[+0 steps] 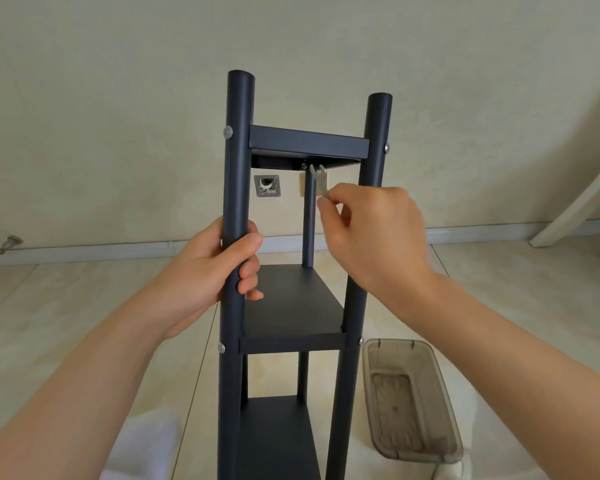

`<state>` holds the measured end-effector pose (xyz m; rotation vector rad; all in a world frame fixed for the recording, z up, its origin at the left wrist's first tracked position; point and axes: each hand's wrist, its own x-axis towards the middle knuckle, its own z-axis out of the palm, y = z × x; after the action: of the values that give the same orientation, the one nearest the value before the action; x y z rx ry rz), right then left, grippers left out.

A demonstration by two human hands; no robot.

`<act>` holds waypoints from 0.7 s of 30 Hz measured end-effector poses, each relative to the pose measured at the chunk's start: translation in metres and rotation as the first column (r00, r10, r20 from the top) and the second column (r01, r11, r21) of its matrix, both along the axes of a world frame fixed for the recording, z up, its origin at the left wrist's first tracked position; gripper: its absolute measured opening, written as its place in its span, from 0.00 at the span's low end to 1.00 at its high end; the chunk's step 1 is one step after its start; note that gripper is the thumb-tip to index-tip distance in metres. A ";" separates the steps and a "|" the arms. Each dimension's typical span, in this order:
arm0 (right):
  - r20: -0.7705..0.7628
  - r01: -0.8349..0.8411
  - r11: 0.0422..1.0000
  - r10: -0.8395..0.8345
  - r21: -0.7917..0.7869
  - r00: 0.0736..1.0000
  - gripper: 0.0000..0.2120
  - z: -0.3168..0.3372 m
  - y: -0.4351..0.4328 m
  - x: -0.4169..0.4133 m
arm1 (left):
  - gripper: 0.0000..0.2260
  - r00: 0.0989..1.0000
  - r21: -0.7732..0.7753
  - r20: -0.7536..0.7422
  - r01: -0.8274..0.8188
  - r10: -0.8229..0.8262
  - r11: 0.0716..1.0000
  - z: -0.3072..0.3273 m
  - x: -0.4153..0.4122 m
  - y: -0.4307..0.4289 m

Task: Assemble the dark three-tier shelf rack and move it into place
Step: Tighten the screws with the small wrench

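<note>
The dark three-tier shelf rack [293, 306] stands upright in front of me, with round posts and flat shelves held by silver screws. My left hand [219, 268] grips the near left post between the top and middle shelves. My right hand [371, 230] pinches a small flat silver wrench [318, 180]. Its forked head points up at a bolt [304, 165] under the top shelf, beside the rear post [309, 223]. The rack's feet are out of view.
A clear grey plastic bin [413, 400] lies on the tiled floor right of the rack. A metal wall box [267, 186] sits in the wall behind. A white slanted frame [575, 209] leans at far right. White cloth [142, 448] lies at lower left.
</note>
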<state>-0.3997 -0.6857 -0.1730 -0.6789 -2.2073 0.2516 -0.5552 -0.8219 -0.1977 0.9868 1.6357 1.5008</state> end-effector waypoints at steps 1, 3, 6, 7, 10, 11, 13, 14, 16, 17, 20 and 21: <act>-0.013 0.014 1.000 -0.014 -0.002 1.000 0.16 0.000 0.004 0.003 | 0.07 0.996 0.015 -0.065 -0.063 0.064 0.998 -0.001 0.000 0.002; -0.028 0.027 0.997 -0.029 -0.069 0.999 0.16 -0.002 0.016 0.005 | 0.05 0.966 0.048 -0.169 -0.188 0.193 0.981 -0.004 -0.001 0.006; -0.122 -0.074 0.936 0.033 -0.345 0.992 0.08 -0.002 0.026 0.006 | 0.06 0.946 0.064 -0.190 -0.254 0.262 0.965 -0.006 -0.005 0.008; -0.155 -0.120 0.897 0.058 -0.426 0.986 0.06 -0.001 0.027 0.005 | 0.06 0.946 0.064 -0.188 -0.256 0.263 0.965 -0.006 -0.006 0.008; -0.192 -0.201 0.766 0.103 -0.610 0.976 0.05 0.002 0.034 0.005 | 0.06 0.948 0.062 -0.178 -0.257 0.264 0.964 -0.006 -0.007 0.008; -0.211 -0.238 0.710 0.128 -0.663 0.969 0.05 0.004 0.037 0.005 | 0.06 0.950 0.062 -0.170 -0.254 0.261 0.965 -0.006 -0.007 0.008; -0.269 -0.320 0.571 0.174 -0.756 0.947 0.06 0.009 0.040 0.006 | 0.06 0.954 0.064 -0.152 -0.253 0.260 0.965 -0.007 -0.007 0.008; -0.297 -0.350 0.514 0.185 -0.783 0.937 0.06 0.010 0.040 0.006 | 0.06 0.954 0.066 -0.145 -0.254 0.261 0.965 -0.007 -0.006 0.008; -0.340 -0.384 0.481 0.179 -0.788 0.923 0.07 0.012 0.040 0.005 | 0.07 0.953 0.078 -0.134 -0.263 0.272 0.962 -0.010 -0.006 0.008; -0.346 -0.381 0.506 0.166 -0.774 0.923 0.07 0.012 0.039 0.004 | 0.07 0.950 0.087 -0.130 -0.275 0.285 0.957 -0.012 -0.006 0.008; -0.321 -0.337 0.606 0.140 -0.721 0.937 0.08 0.009 0.033 -0.002 | 0.08 0.931 0.105 -0.122 -0.333 0.344 0.937 -0.017 -0.008 0.008; -0.321 -0.334 0.616 0.137 -0.714 0.937 0.08 0.009 0.031 -0.004 | 0.08 0.926 0.108 -0.118 -0.347 0.359 0.931 -0.018 -0.009 0.008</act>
<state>-0.4034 -0.6550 -0.1639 -0.7266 -1.8909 1.4033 -0.5644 -0.8135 -0.2155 0.8872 1.9411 1.7857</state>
